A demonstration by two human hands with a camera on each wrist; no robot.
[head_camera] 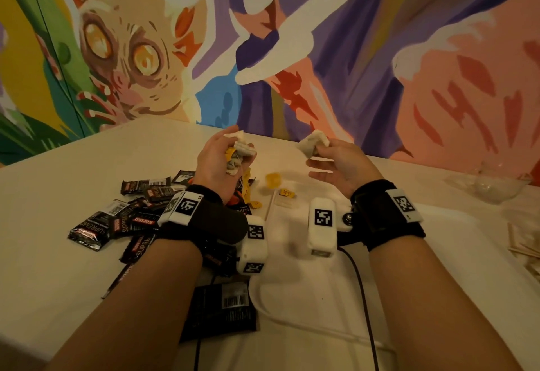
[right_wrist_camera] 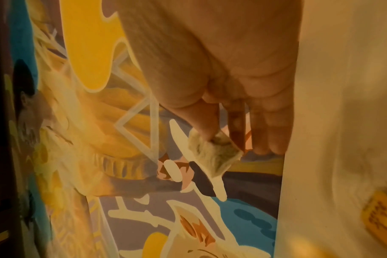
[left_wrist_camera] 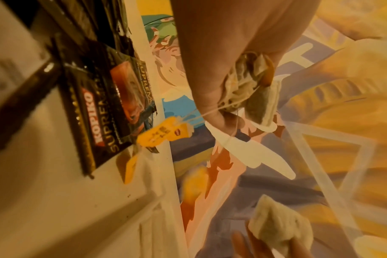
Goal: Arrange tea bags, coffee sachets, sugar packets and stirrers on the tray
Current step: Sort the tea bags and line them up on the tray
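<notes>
While a bunch of tea bags (head_camera: 238, 151) is clutched in the left hand (head_camera: 217, 163), a single tea bag (head_camera: 312, 142) is pinched by the right hand (head_camera: 340, 166) above the coffee sachets (head_camera: 117, 221)

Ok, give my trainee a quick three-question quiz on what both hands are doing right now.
1. True or false: the left hand grips a bunch of tea bags.
2. What does the right hand pinch? A) a coffee sachet B) a single tea bag C) a stirrer
3. Fill in: the dark coffee sachets lie in a loose pile on the ___ cloth.

Key: 1 true; 2 B; 3 white.
</notes>
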